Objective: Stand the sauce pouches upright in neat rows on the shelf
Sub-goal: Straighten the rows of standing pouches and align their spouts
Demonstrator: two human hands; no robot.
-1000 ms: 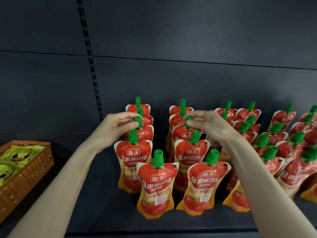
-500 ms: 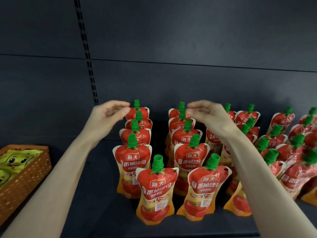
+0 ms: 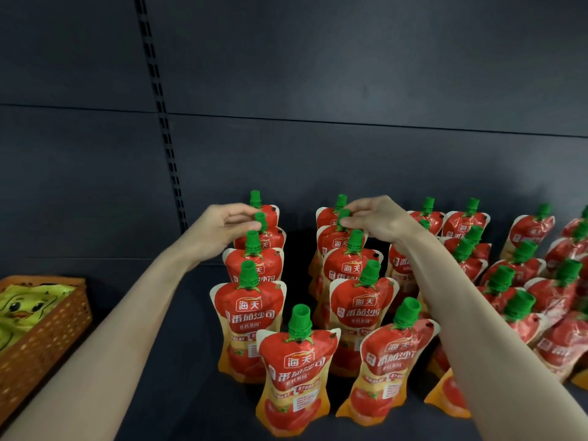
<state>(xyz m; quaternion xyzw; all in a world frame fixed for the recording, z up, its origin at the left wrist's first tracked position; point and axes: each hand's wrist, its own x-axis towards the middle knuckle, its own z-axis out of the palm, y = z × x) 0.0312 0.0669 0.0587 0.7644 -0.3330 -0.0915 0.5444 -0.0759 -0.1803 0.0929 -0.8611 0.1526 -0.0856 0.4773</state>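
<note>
Front pouch (image 3: 297,370): nearest, upright on dark shelf (image 3: 178,361); green cap, red/orange body. Ref point for all below.
Print: white "海天" logo, "番茄沙司" under it; smaller lines too blurred to read.
R neighbour (image 3: 386,370): just R of front pouch, tilts slightly R, same print.
Basket (image 3: 47,342): orange, perforated, well L of front pouch; yellow packs (image 3: 22,310) w/ duck cartoon inside.
L row (image 3: 251,316): behind-L of front pouch, four deep, upright.
Mid row (image 3: 359,307): behind-R of front pouch, four deep, upright.
R cluster (image 3: 525,300): far R of front pouch, several rows, many tilted.
L hand (image 3: 222,229): over L row; thumb + fingertips pinch L cap (image 3: 261,218), 2nd pouch from back.
R hand (image 3: 380,221): over mid row; fingers curled, tips pinch mid cap (image 3: 344,215), 2nd pouch from back.
Back panel (image 3: 318,90): dark, behind all rows; slotted strip (image 3: 165,138) up-L of front pouch.
</note>
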